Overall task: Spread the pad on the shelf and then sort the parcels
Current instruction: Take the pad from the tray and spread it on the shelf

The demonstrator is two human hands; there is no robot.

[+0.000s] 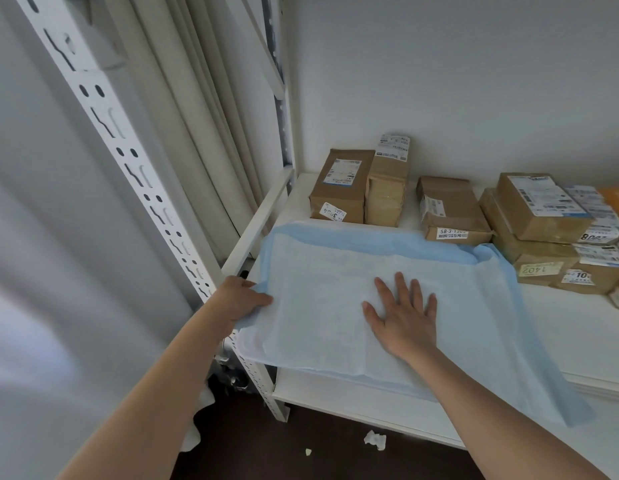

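Pad (336,271): one, pale blue, lies on the left end of the shelf (578,327), its long axis along the shelf front, near edge and right corner drooping past the front.
Left hand (240,301): pinches the pad's left edge at the shelf corner.
Right hand (403,315): open, palm flat on the pad's middle, grasping nothing.
Key relation: the slack lies right of the right hand, which is nearer.
Parcels (453,216): brown, at least six visible, behind and right of the pad, some stacked; more cut off at the frame edge.
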